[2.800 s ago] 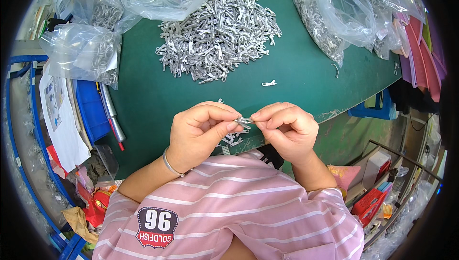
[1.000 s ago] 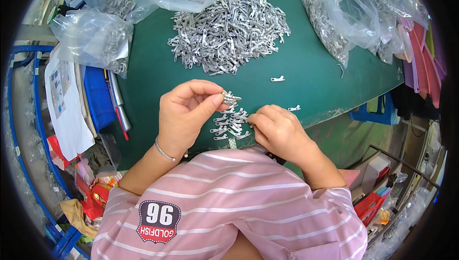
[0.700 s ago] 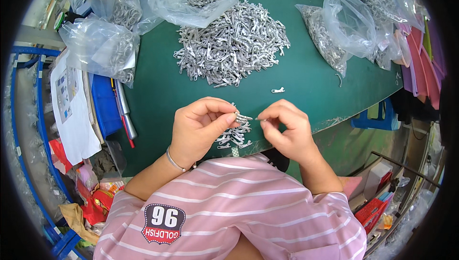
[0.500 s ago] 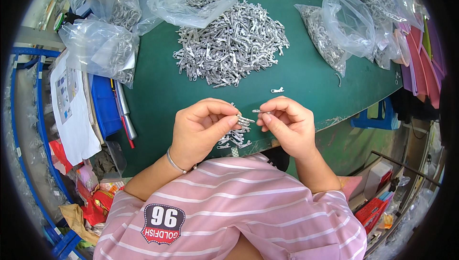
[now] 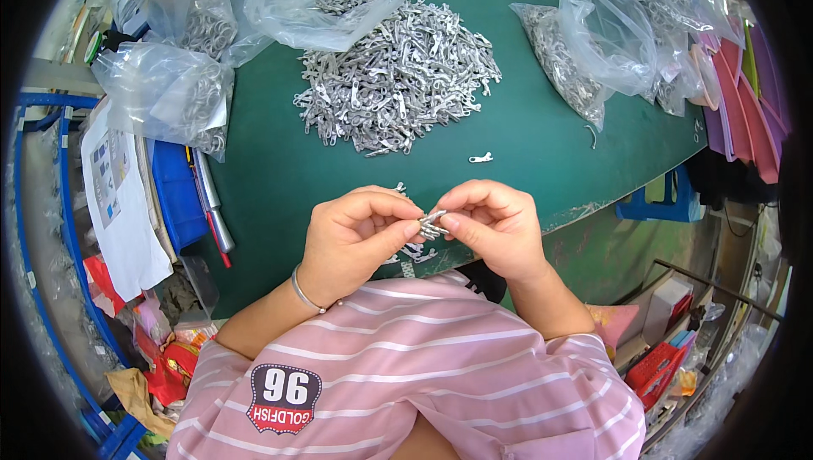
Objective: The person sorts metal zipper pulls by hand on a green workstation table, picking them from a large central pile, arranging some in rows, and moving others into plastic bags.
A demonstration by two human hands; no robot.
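Note:
My left hand [image 5: 349, 236] pinches a small bunch of silvery metal clasp pieces [image 5: 433, 225] between thumb and fingertips. My right hand [image 5: 501, 227] has its thumb and forefinger closed at the other end of the same bunch; the fingertips partly hide which piece each one grips. Below the hands, near the table's front edge, several loose clasp pieces [image 5: 420, 252] lie partly covered by the left hand. One single clasp piece [image 5: 480, 158] rests alone on the green table [image 5: 271, 181], beyond my right hand. Farther back is a large heap of clasp pieces [image 5: 398, 88].
A clear plastic bag [image 5: 288, 7] lies open against the heap's back. Bags of metal rings [image 5: 207, 92] stand at the left, beside a blue tray [image 5: 176, 193] and pens. More bags of metal parts [image 5: 559, 58] sit at the back right. A blue stool [image 5: 665, 202] is beyond the table's edge.
My right hand has moved left, bringing its piece against the bunch in my left hand. The whole view has shifted slightly.

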